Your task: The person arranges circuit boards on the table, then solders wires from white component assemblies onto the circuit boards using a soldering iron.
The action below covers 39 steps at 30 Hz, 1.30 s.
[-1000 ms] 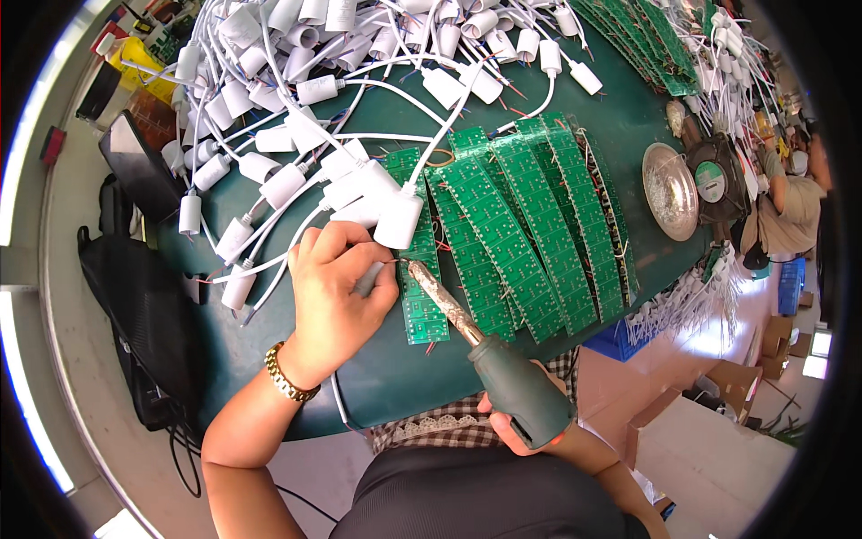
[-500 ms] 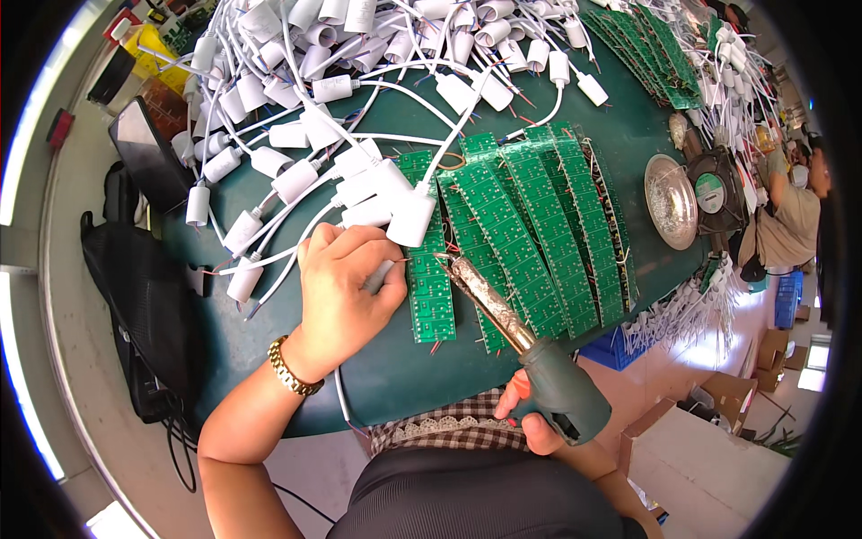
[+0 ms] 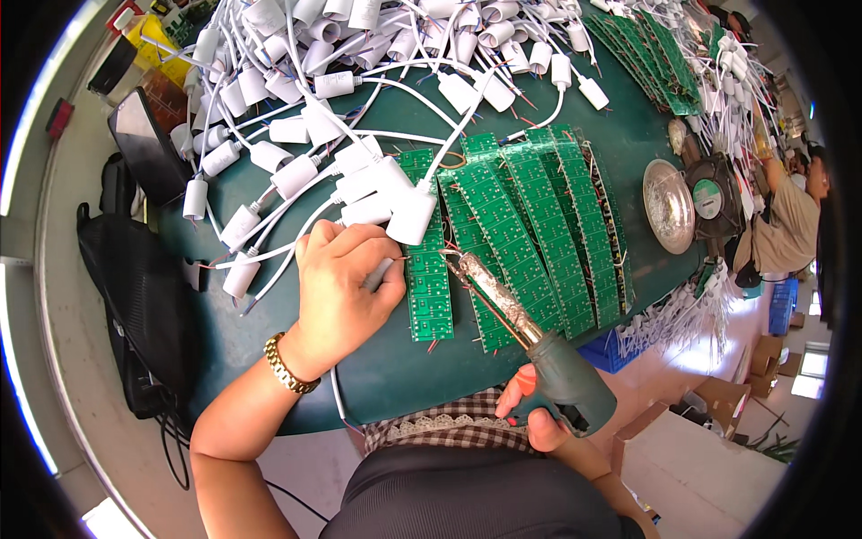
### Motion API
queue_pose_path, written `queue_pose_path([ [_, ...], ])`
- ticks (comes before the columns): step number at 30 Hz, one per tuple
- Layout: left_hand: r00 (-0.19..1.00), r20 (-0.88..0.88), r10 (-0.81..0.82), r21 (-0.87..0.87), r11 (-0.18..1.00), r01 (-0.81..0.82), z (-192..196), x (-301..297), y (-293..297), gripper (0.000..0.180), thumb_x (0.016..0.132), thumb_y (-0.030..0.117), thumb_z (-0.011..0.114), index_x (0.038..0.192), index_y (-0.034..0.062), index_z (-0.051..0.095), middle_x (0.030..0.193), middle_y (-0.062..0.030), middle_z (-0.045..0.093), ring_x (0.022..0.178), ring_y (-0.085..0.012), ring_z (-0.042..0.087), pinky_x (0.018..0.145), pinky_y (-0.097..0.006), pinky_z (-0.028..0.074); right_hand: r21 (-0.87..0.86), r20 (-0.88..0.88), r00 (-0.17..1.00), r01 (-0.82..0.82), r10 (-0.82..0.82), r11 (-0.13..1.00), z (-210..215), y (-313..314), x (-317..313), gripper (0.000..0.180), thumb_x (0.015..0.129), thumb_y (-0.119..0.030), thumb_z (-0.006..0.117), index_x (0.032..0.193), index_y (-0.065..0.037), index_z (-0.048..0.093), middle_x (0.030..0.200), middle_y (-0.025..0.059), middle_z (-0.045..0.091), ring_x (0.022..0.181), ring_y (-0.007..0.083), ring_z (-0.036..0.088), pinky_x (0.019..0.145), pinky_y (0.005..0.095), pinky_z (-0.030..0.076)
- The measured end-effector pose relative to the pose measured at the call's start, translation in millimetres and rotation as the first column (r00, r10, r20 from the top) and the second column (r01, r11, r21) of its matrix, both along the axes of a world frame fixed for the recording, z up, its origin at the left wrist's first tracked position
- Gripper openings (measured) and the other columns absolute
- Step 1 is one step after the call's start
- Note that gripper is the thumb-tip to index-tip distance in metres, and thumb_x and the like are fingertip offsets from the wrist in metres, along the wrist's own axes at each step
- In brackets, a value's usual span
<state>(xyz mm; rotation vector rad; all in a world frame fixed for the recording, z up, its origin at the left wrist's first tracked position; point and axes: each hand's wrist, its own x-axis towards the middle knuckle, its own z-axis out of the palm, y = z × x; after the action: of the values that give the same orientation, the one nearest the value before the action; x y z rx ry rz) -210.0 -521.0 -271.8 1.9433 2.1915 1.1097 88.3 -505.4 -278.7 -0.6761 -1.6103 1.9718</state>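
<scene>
My left hand (image 3: 348, 280), with a gold watch band at the wrist, is closed in a pinch on a white cable (image 3: 377, 273). A thin wire end pokes from the fingertips over the left edge of a narrow green circuit board strip (image 3: 431, 301). Just above the fingers lies a white cylindrical lamp holder (image 3: 412, 216) on its cable. My right hand (image 3: 530, 409) is wrapped round the handle of a dark green soldering gun (image 3: 575, 382). Its tip is above the boards, a little right of the narrow strip and apart from my left fingers. More green board panels (image 3: 530, 234) lie overlapped beneath it.
White lamp holders with cables (image 3: 359, 45) heap across the back and left. A metal dish (image 3: 669, 207) and a small fan (image 3: 709, 196) stand at the right edge. A phone (image 3: 148, 144) and black bag (image 3: 135, 305) are left. Another person (image 3: 786, 220) sits far right.
The soldering gun's tip has shifted slightly right, away from my left fingers. My left hand keeps its pinch over the narrow strip. The whole view has shifted a little.
</scene>
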Motion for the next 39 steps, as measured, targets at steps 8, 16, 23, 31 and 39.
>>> queue_pose_path([
  [8, 1.000, -0.007, 0.014, -0.025, 1.000, -0.014, 1, 2, -2, 0.020, 0.067, 0.004, 0.071, 0.084, 0.0115, 0.065, 0.095, -0.0014, 0.065, 0.082, -0.0252, 0.052, 0.077, -0.038, 0.037, 0.005, 0.078, 0.991, 0.110, -0.110, 0.994, 13, 2, -15, 0.042, 0.089, -0.040, 0.063, 0.091, 0.002, 0.059, 0.076, 0.0091, 0.061, 0.070, 0.0188, 0.059, 0.065, 0.0316, 0.046],
  [16, 0.985, 0.166, -0.049, -0.016, 0.999, 0.052, 2, -6, -5, 0.014, 0.077, 0.003, 0.065, 0.088, 0.0101, 0.061, 0.091, -0.0028, 0.062, 0.080, -0.0246, 0.047, 0.079, -0.036, 0.034, 0.013, 0.086, 0.982, 0.165, -0.165, 0.986, 11, 1, -16, 0.046, 0.090, -0.040, 0.061, 0.104, 0.004, 0.059, 0.073, 0.0081, 0.060, 0.071, 0.0182, 0.058, 0.068, 0.0320, 0.046],
  [23, 0.986, 0.161, -0.041, -0.051, 0.997, 0.050, -1, 0, -2, 0.018, 0.072, 0.002, 0.067, 0.085, 0.0119, 0.061, 0.092, -0.0010, 0.061, 0.083, -0.0245, 0.047, 0.079, -0.036, 0.034, -0.015, 0.044, 0.995, 0.095, -0.094, 0.995, 14, 5, -15, 0.043, 0.092, -0.033, 0.059, 0.113, 0.004, 0.057, 0.083, 0.0081, 0.060, 0.074, 0.0187, 0.058, 0.072, 0.0332, 0.047],
  [31, 0.973, 0.228, -0.024, -0.124, 0.991, 0.053, 6, -5, 0, 0.015, 0.067, 0.000, 0.069, 0.077, 0.0089, 0.062, 0.090, -0.0037, 0.060, 0.085, -0.0228, 0.048, 0.080, -0.033, 0.038, 0.097, 0.013, 0.997, -0.078, 0.077, 0.992, 7, 17, -8, 0.056, 0.090, -0.034, 0.067, 0.130, -0.001, 0.046, 0.091, 0.0127, 0.058, 0.076, 0.0219, 0.062, 0.068, 0.0355, 0.052],
  [39, 0.979, 0.205, -0.017, -0.147, 0.988, 0.048, 9, -6, 2, 0.014, 0.065, 0.000, 0.071, 0.075, 0.0085, 0.065, 0.087, -0.0029, 0.065, 0.079, -0.0219, 0.047, 0.077, -0.032, 0.039, -0.046, 0.354, 0.918, -0.176, 0.181, 0.983, -3, 13, 5, 0.021, 0.072, -0.011, 0.071, 0.092, -0.008, 0.063, 0.092, 0.0101, 0.065, 0.075, 0.0244, 0.064, 0.067, 0.0353, 0.052],
])
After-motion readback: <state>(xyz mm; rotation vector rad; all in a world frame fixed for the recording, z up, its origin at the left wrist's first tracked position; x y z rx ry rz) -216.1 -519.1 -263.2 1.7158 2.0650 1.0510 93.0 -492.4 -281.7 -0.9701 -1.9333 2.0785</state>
